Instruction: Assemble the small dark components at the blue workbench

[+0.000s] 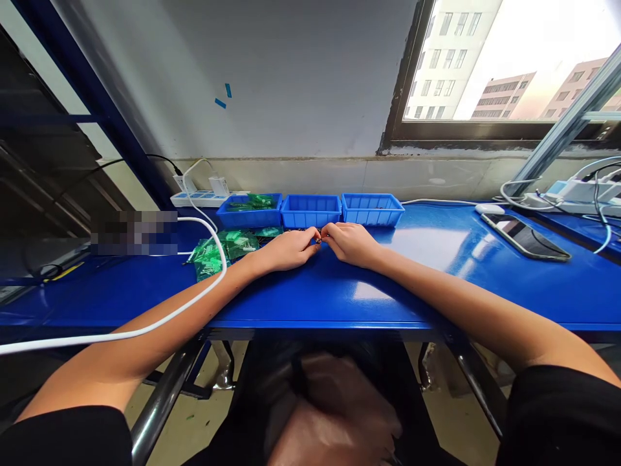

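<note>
Both hands meet over the blue table, just in front of the middle blue bin (311,213). My left hand (292,249) has its thumb and fingers pinched together at a tiny dark and shiny piece (319,240). Against the same piece press the closed fingertips of my right hand (350,243). The piece is too small and too covered by fingers to name. Left of my left hand lie clear bags of green parts (226,249), and some dark items behind that hand are mostly hidden.
A left blue bin (250,212) holds green packets; a right blue bin (372,210) stands beside the middle one. A white cable (169,318) crosses over my left forearm. To the right lie a phone (526,237) and a power strip (577,192) with cables.
</note>
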Tool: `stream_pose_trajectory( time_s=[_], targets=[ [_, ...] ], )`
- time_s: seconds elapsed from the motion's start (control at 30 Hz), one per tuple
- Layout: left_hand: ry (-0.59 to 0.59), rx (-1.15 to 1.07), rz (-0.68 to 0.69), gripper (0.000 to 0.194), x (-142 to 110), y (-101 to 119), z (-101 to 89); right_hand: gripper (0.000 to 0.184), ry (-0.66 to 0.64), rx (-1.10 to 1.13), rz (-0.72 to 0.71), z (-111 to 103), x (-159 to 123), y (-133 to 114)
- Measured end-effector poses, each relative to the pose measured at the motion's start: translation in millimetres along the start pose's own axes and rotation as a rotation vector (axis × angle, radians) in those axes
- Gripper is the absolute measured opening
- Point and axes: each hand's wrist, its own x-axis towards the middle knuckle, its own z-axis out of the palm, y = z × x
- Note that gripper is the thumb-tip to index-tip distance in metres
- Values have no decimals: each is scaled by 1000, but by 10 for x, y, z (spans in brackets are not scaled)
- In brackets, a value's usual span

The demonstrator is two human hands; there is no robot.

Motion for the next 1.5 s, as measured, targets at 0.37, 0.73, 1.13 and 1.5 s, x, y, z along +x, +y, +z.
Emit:
stream_pose_trajectory(
  time_s=[0.37, 0.73, 1.13, 1.5],
  targets=[
    [67, -30, -27, 21, 5, -32, 44, 21, -37, 7, -7, -20, 6, -4],
    [40, -45, -32, 19, 4, -37, 30, 21, -54, -43, -28, -50, -5, -16],
    [19, -49, -35, 24, -9, -20, 9, 24, -10, -46, -30, -39, -14, -10],
    [58, -47, 4, 22, 2, -35, 40, 25, 33, -48, -32, -44, -18, -24]
  ],
)
